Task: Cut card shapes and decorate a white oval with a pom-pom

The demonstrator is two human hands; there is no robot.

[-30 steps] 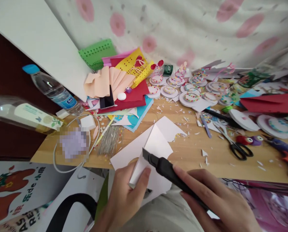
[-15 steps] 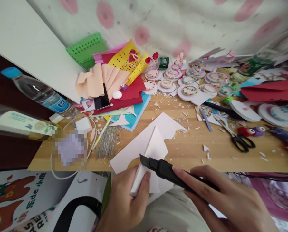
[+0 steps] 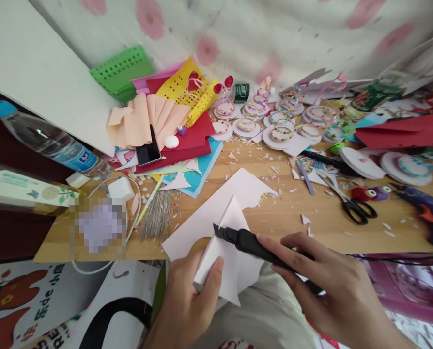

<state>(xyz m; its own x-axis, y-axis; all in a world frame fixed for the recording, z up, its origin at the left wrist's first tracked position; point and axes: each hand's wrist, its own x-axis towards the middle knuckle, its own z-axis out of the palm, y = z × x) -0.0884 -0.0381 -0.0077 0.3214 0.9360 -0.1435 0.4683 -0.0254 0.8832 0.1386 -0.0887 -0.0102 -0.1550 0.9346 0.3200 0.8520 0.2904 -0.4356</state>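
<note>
My left hand (image 3: 191, 291) grips a white foam board piece (image 3: 234, 271) with a curved cut-out, thumb on its face and fingers behind. A black utility knife (image 3: 253, 243) is in my right hand (image 3: 329, 281), its index finger stretched along the handle. The knife's dark blade rests at the board's upper left edge, above my left thumb. Behind this piece, a larger white sheet (image 3: 198, 218) with a ragged cut corner lies on the wooden table, overlapping its front edge.
Black-handled scissors (image 3: 354, 206) and a glue gun (image 3: 420, 208) lie on the right. Round white bases with beaded rings (image 3: 282, 135) crowd the back. Coloured sheets (image 3: 202, 169), a phone (image 3: 148, 151), wire bundle (image 3: 160, 213), white cable (image 3: 134, 223) and water bottle (image 3: 56, 145) are left.
The foam board has tilted, showing more of its face and a pointed lower corner. The knife blade has shifted slightly up along the edge. The whole view has moved a little.
</note>
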